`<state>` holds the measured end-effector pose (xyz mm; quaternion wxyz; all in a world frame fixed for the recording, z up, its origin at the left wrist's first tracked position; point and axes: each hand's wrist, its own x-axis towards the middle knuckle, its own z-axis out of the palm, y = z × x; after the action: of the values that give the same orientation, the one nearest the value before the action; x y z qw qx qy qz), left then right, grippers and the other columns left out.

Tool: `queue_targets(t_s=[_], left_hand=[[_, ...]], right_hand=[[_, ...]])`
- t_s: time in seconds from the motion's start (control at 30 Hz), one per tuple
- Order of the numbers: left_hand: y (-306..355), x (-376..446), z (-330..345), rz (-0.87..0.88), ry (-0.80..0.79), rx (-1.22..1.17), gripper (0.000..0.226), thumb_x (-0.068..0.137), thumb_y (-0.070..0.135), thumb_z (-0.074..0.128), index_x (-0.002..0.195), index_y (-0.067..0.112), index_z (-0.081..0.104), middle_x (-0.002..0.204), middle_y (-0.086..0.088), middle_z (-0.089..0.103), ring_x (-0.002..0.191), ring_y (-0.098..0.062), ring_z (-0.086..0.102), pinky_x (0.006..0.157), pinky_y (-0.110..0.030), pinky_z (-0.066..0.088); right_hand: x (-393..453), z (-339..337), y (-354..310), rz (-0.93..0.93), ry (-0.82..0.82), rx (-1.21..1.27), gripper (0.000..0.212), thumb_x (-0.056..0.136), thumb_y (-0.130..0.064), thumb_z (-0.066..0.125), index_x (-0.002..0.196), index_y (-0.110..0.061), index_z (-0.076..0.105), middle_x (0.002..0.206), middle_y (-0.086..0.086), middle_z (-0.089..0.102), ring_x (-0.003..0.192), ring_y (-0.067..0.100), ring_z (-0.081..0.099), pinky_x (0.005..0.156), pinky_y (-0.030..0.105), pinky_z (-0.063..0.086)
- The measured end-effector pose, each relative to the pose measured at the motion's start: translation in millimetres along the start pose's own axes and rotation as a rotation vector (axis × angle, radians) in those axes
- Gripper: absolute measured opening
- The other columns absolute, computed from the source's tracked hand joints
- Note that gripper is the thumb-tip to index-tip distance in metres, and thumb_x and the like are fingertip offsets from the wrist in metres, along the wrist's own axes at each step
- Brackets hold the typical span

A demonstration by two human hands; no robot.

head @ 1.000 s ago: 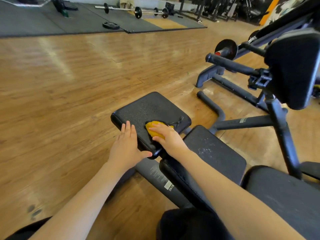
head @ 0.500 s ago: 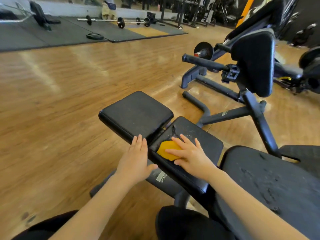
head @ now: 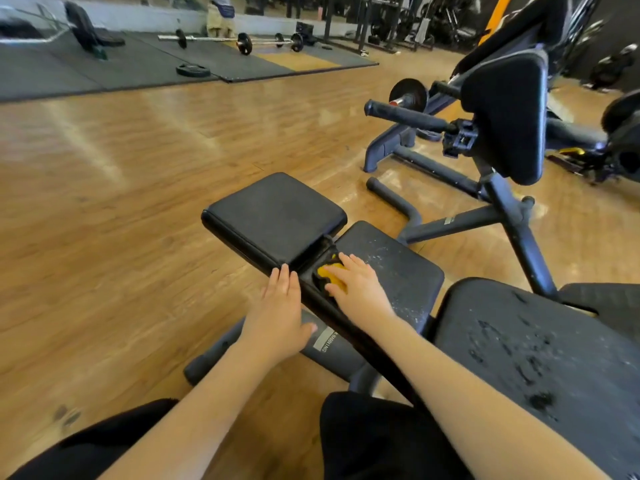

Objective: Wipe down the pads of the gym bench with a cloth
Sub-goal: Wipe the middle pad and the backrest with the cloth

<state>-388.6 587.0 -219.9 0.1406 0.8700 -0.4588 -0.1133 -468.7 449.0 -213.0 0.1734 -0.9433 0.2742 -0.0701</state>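
Glossy wooden gym floor all round; right hand point(head: 358, 289) presses flat, fingers spread, on the yellow cloth point(head: 331, 274) at the middle pad's point(head: 398, 271) near-left corner; left hand point(head: 278, 308), open, braces the end pad's point(head: 277, 216) edge; the cloth could slip into the gap between pads.

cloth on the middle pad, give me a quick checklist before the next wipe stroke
1. Cloth under the right hand: ok, the palm and fingers press it flat.
2. Cloth on the middle pad: ok, at its corner nearest the end pad.
3. Left hand bracing: ok, fingertips rest on the end pad's near edge.
4. Middle pad clean: not ok, pale specks cover its surface.
5. Near pad clean: not ok, dark wet-looking blotches show.
6. Clean side of cloth facing down: cannot tell, the hand hides most of it.
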Motion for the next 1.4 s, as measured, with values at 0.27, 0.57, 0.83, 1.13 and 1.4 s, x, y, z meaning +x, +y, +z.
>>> queue_targets(t_s=[0.27, 0.57, 0.83, 1.13, 1.4], left_hand=[[6, 14, 23, 0.046, -0.020, -0.098, 0.102, 0.085, 0.058, 0.051, 0.146, 0.009, -0.015, 0.155, -0.007, -0.018, 0.143, -0.019, -0.014, 0.115, -0.033, 0.002], [20, 15, 58, -0.113, 0.180, -0.432, 0.121, 0.074, 0.050, 0.069, 0.135, 0.022, -0.032, 0.141, 0.012, -0.038, 0.131, -0.001, -0.021, 0.106, -0.019, -0.002], [22, 16, 54, -0.123, 0.099, -0.584, 0.135, 0.064, 0.050, 0.078, 0.128, 0.027, -0.039, 0.136, 0.016, -0.044, 0.128, 0.004, -0.020, 0.104, -0.019, 0.010], [26, 15, 48, -0.128, 0.103, -0.496, 0.136, 0.062, 0.055, 0.076, 0.142, 0.014, -0.027, 0.148, 0.003, -0.034, 0.143, -0.011, -0.009, 0.110, -0.025, 0.020], [28, 19, 48, -0.144, 0.066, -0.390, 0.136, 0.063, 0.064, 0.070, 0.141, 0.008, -0.026, 0.150, -0.005, -0.033, 0.144, -0.018, -0.006, 0.112, -0.029, 0.020]], right_hand=[[1, -3, 5, 0.026, -0.078, 0.036, 0.058, 0.088, -0.043, 0.054, 0.140, -0.032, 0.032, 0.153, -0.005, 0.019, 0.143, 0.019, 0.005, 0.118, 0.044, 0.008], [23, -4, 15, -0.353, -0.128, 0.077, 0.052, 0.089, -0.025, 0.057, 0.138, -0.026, 0.038, 0.145, -0.007, 0.039, 0.137, 0.010, 0.022, 0.113, 0.026, 0.015], [75, -19, 58, -0.267, -0.039, 0.075, 0.036, 0.092, -0.015, 0.052, 0.128, -0.017, 0.054, 0.138, 0.001, 0.049, 0.132, 0.017, 0.037, 0.107, 0.020, 0.022], [116, -24, 88, 0.099, 0.173, 0.164, 0.024, 0.090, -0.018, 0.053, 0.108, -0.006, 0.063, 0.113, 0.015, 0.064, 0.105, 0.029, 0.055, 0.093, 0.039, 0.043], [30, -11, 41, -0.143, 0.010, 0.107, 0.041, 0.089, -0.016, 0.057, 0.129, -0.024, 0.052, 0.139, -0.009, 0.046, 0.132, 0.009, 0.034, 0.098, 0.009, 0.014]])
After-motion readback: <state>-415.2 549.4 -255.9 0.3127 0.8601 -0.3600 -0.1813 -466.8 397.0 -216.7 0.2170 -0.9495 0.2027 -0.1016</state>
